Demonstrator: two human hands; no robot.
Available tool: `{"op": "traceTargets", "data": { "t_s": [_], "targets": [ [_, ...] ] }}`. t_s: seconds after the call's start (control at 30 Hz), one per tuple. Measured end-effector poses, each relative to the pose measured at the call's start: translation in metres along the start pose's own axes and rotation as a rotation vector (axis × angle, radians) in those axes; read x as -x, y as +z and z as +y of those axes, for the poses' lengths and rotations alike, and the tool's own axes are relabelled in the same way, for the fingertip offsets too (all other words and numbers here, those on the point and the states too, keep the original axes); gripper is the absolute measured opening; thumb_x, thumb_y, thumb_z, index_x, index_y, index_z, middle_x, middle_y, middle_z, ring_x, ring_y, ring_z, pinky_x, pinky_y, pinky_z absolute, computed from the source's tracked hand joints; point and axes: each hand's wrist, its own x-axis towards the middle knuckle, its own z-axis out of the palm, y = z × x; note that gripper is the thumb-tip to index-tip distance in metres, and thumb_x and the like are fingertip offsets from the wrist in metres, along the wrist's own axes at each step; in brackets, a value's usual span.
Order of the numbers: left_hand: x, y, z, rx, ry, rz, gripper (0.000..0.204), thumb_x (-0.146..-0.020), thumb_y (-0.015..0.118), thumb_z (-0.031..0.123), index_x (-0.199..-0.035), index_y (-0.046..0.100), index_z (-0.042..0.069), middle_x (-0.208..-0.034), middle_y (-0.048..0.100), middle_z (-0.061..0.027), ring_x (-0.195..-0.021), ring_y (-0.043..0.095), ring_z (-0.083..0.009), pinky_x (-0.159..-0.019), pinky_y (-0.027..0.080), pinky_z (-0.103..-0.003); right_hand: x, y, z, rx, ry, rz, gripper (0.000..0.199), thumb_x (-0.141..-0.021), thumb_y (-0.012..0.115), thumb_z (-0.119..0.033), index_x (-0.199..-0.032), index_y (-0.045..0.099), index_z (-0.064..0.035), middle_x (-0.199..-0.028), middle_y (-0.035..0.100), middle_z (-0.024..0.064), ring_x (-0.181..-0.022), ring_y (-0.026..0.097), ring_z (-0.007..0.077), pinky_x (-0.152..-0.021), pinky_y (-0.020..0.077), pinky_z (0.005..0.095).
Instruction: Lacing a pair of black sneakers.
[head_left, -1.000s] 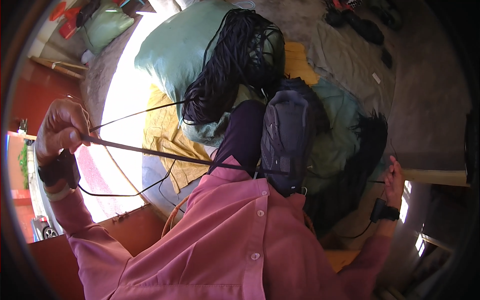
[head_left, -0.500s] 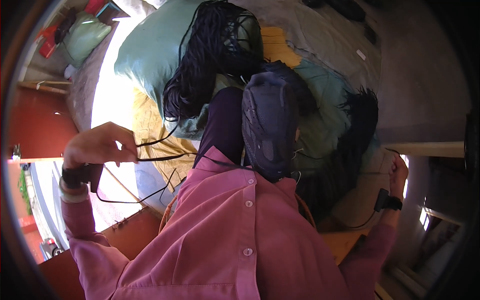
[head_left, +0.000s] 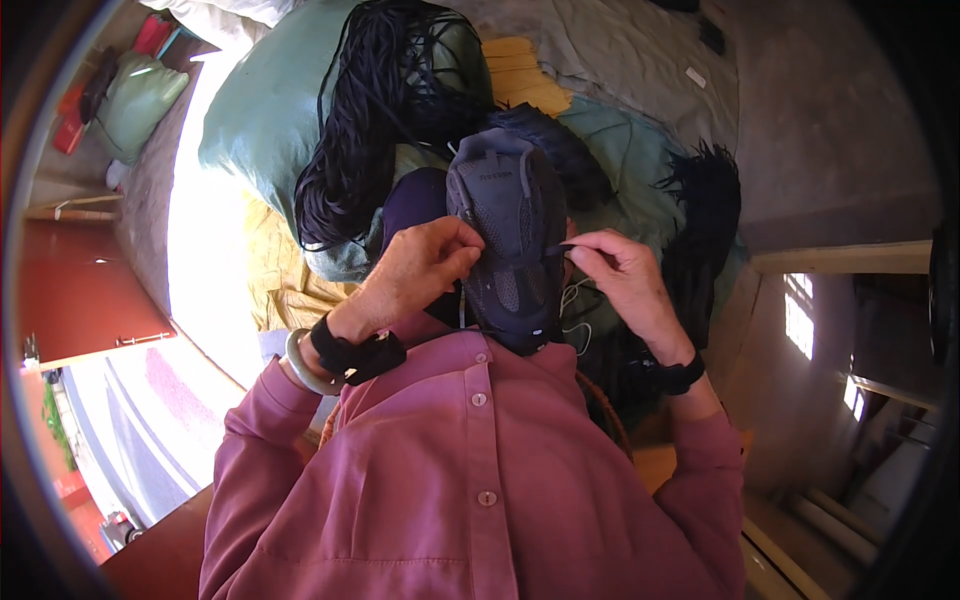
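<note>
The right hand [head_left: 630,279] pinches a flat black lace [head_left: 557,249] at one edge of a dark grey mesh shoe [head_left: 507,205]; the left hand [head_left: 415,262] (its hold I cannot tell) bunches at the other, the shoe uncovered between.

The left hand [head_left: 412,268] and right hand [head_left: 630,287] flank 1 dark shoe [head_left: 507,235], the right pinching a black lace [head_left: 558,249].

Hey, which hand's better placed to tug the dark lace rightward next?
Probably the right hand: its thumb and finger appear to pinch the dark lace at the right edge of the shoe. The left hand is at the opposite edge, and whether it holds any lace is unclear.
</note>
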Motion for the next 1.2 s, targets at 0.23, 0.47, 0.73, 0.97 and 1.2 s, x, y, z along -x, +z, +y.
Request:
{"op": "traceTargets", "data": {
  "t_s": [0.23, 0.47, 0.73, 0.97, 1.2],
  "targets": [
    [-0.009, 0.02, -0.006, -0.155, 0.167, 0.204, 0.014, -0.094, 0.072, 0.008, -0.106, 0.065, 0.005, -0.081, 0.061, 0.0019, -0.074, 0.057, -0.0043, -0.066, 0.048, -0.023, -0.006, 0.026, -0.003, 0.111, -0.015, 0.038, 0.014, -0.097, 0.07, -0.009, -0.108, 0.076, -0.0031, -0.088, 0.06, 0.0003, -0.083, 0.058, 0.0084, -0.075, 0.0462, 0.0233],
    [-0.011, 0.029, -0.01, -0.121, 0.221, 0.275, 0.015, -0.088, 0.078, 0.007, -0.099, 0.067, 0.006, -0.076, 0.051, 0.0049, -0.07, 0.047, -0.0044, -0.064, 0.043, -0.022, -0.004, 0.024, -0.002, -0.265, 0.128, -0.052, 0.021, -0.099, 0.069, -0.01, -0.117, 0.069, 0.0002, -0.097, 0.064, -0.0015, -0.082, 0.058, 0.0066, -0.073, 0.0468, 0.0211],
    [-0.013, 0.033, -0.017, -0.042, 0.181, 0.28, 0.015, -0.087, 0.079, 0.006, -0.098, 0.068, 0.007, -0.075, 0.049, 0.0058, -0.07, 0.044, -0.004, -0.063, 0.041, -0.021, -0.007, 0.03, -0.004, 0.068, 0.058, 0.008, 0.013, -0.096, 0.071, -0.008, -0.107, 0.073, -0.001, -0.094, 0.067, 0.002, -0.085, 0.062, 0.0086, -0.072, 0.0495, 0.0228],
    [-0.013, 0.036, -0.013, -0.078, 0.195, 0.303, 0.019, -0.084, 0.082, 0.008, -0.096, 0.067, 0.008, -0.075, 0.045, 0.006, -0.069, 0.041, -0.0047, -0.061, 0.039, -0.022, -0.008, 0.034, -0.011, 0.101, 0.072, 0.079, 0.011, -0.091, 0.076, -0.007, -0.099, 0.075, 0.0003, -0.094, 0.07, 0.004, -0.083, 0.065, 0.0103, -0.073, 0.0517, 0.0246],
    [-0.017, 0.038, -0.013, -0.093, 0.215, 0.342, 0.024, -0.078, 0.086, 0.01, -0.093, 0.067, 0.008, -0.076, 0.047, 0.0018, -0.068, 0.045, -0.0099, -0.061, 0.042, -0.027, -0.009, 0.039, -0.009, 0.082, 0.017, 0.182, 0.01, -0.088, 0.078, -0.005, -0.096, 0.075, -0.0001, -0.09, 0.068, 0.0043, -0.081, 0.064, 0.01, -0.072, 0.0511, 0.0243]
  ]
}}
